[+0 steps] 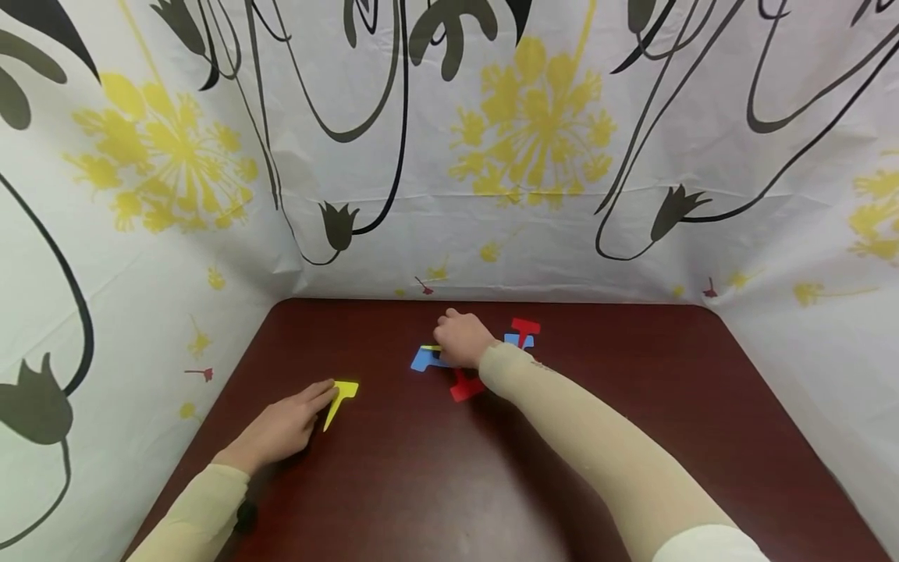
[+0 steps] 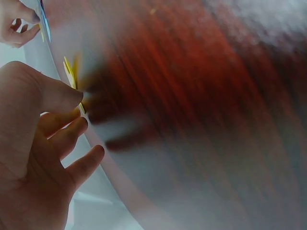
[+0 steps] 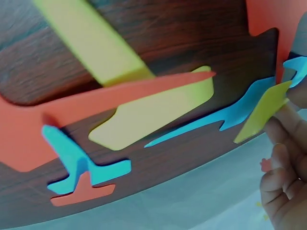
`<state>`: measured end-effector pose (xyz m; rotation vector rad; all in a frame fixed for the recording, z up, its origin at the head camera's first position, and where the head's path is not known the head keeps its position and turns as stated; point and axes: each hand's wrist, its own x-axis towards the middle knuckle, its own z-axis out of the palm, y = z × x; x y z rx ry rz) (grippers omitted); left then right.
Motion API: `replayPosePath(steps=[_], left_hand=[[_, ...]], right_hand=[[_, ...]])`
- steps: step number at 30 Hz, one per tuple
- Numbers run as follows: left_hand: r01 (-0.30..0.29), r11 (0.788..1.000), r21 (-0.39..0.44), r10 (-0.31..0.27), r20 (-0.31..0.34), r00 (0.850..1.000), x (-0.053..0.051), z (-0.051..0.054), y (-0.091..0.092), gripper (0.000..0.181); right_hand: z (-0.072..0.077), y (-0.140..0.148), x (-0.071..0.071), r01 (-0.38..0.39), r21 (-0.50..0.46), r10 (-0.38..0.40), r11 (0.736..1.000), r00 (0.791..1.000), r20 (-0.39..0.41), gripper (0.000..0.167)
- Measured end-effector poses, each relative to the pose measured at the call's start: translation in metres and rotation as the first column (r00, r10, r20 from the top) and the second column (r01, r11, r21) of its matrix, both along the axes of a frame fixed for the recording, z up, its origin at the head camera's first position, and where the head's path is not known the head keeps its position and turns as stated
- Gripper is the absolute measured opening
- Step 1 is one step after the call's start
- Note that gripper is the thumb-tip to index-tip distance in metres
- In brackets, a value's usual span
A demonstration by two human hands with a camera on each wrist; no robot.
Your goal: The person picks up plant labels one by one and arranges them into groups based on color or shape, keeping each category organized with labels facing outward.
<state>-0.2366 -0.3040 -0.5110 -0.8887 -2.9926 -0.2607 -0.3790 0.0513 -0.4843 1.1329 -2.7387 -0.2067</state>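
Observation:
Flat T-shaped plastic plant labels lie on the table. My left hand (image 1: 281, 425) pinches the head of a yellow plant label (image 1: 342, 393) at the table's left side; the left wrist view shows thumb and fingertips meeting at this label (image 2: 71, 74). Farther back, my right hand (image 1: 463, 338) pinches another yellow label (image 3: 263, 114) over a blue label (image 1: 424, 359). Its thumb is mostly cut off in the right wrist view. Under the right wrist are a red label (image 1: 466, 387) and, in the right wrist view, a yellow label (image 3: 153, 112) partly covered by red.
Beyond the right wrist, a red label (image 1: 525, 329) overlaps a blue label (image 1: 513, 340). The dark reddish table (image 1: 393, 484) has rounded back corners. White patterned cloth (image 1: 449, 257) rises behind it and along both sides.

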Motion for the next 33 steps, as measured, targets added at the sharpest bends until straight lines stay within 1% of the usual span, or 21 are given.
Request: replayPosePath(steps=[5, 10, 14, 19, 24, 28, 33], left_hand=[[0.002, 1.000, 0.001, -0.002, -0.013, 1.000, 0.000, 0.001, 0.001, 0.050], [0.006, 1.000, -0.002, -0.006, -0.002, 1.000, -0.001, 0.002, 0.003, 0.050], [0.000, 1.000, -0.002, 0.000, 0.005, 1.000, -0.002, 0.002, 0.005, 0.050], [-0.011, 1.000, -0.009, 0.011, 0.009, 1.000, -0.003, 0.001, 0.006, 0.053], [-0.028, 0.999, -0.016, 0.029, 0.017, 0.999, -0.003, 0.002, 0.005, 0.054], [-0.025, 1.000, -0.008, 0.025, 0.013, 1.000, -0.003, 0.002, 0.005, 0.054], [-0.023, 1.000, -0.009, 0.023, 0.007, 1.000, -0.003, 0.003, 0.005, 0.055]], right_hand=[[-0.003, 0.005, -0.004, -0.015, -0.034, 0.015, 0.999, 1.000, -0.026, 0.012], [-0.001, 0.007, -0.002, -0.092, -0.084, 0.090, 0.992, 0.995, -0.031, 0.012], [0.002, 0.004, 0.003, -0.140, -0.131, 0.139, 0.981, 0.990, -0.018, 0.015], [0.007, -0.001, 0.007, -0.141, -0.158, 0.149, 0.977, 0.988, 0.034, 0.015], [0.012, -0.008, 0.012, -0.132, -0.118, 0.141, 0.984, 0.988, 0.067, 0.008], [0.015, -0.012, 0.017, -0.179, -0.085, 0.183, 0.980, 0.982, 0.043, 0.014], [0.022, -0.017, 0.024, -0.224, -0.053, 0.224, 0.973, 0.975, -0.007, 0.013]])
